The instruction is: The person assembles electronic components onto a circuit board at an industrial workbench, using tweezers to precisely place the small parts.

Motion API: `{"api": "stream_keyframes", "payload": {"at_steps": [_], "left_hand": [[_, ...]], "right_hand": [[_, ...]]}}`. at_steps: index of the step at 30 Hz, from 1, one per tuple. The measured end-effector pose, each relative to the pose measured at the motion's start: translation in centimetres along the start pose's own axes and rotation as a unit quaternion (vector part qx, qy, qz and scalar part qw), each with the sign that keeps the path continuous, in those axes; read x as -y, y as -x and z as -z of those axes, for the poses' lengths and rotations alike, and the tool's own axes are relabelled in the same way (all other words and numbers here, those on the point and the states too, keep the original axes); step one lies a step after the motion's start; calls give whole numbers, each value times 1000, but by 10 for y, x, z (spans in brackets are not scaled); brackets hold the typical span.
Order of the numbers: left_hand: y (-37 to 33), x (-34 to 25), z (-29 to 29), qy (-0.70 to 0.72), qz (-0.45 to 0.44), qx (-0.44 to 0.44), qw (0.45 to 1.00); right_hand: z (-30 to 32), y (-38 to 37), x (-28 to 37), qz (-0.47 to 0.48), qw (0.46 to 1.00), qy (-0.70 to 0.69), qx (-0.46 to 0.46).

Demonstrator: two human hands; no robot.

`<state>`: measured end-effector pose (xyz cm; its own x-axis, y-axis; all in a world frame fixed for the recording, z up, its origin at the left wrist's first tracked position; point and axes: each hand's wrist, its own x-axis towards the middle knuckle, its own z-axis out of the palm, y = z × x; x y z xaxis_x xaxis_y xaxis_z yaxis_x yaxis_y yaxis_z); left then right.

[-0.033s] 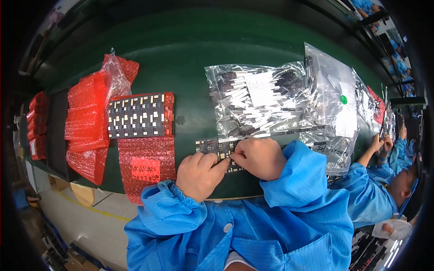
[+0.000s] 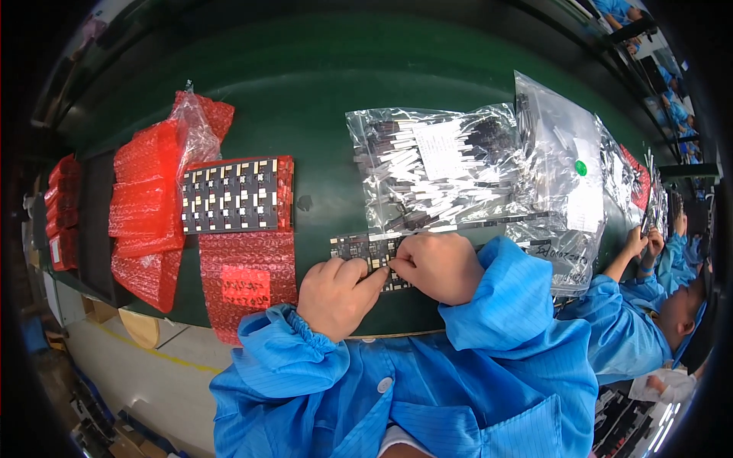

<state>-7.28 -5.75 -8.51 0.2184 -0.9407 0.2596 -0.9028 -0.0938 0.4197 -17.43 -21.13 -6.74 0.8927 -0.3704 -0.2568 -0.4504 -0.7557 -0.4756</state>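
A dark circuit board panel (image 2: 355,247) with small pale pads lies flat on the green table in front of me. My left hand (image 2: 336,296) is closed at the panel's near left part, its fingers curled and the index fingertip pressing by the middle. From the right, my right hand (image 2: 441,267) comes over the same panel in a pinch, its fingertips meeting the left index. Whatever sits in that pinch is too small and hidden to name. Both hands cover much of the panel.
A stack of similar panels (image 2: 229,200) lies at left on red bubble wrap (image 2: 248,256), beside more red bubble-wrap bags (image 2: 149,191). Beyond my hands lies a clear bag of black and white parts (image 2: 435,172); another clear bag (image 2: 561,153) adjoins it. A co-worker (image 2: 634,320) sits at right.
My hands and the panel stay in place. Only a person in white at the lower right edge has shifted slightly.
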Motion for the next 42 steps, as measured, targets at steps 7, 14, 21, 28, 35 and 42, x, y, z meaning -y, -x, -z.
{"api": "stream_keyframes", "payload": {"at_steps": [7, 14, 21, 28, 35, 42], "left_hand": [[-1, 1, -1, -4, -7, 1, 1000], [-5, 3, 9, 67, 44, -14, 997], [-57, 40, 9, 308, 303, -19, 902], [-93, 62, -3, 395, 410, -55, 820], [-82, 60, 5, 323, 383, -63, 863], [-25, 5, 95, 325, 421, -90, 842]], "right_hand": [[0, -2, 2, -9, 999, 28, 38], [4, 10, 4, 34, 998, 32, -29], [21, 25, 4, 75, 994, 44, -61], [15, 28, -3, 76, 995, 5, -58], [14, 30, -7, 87, 994, 2, -73], [26, 32, -13, 101, 990, 20, -95]]}}
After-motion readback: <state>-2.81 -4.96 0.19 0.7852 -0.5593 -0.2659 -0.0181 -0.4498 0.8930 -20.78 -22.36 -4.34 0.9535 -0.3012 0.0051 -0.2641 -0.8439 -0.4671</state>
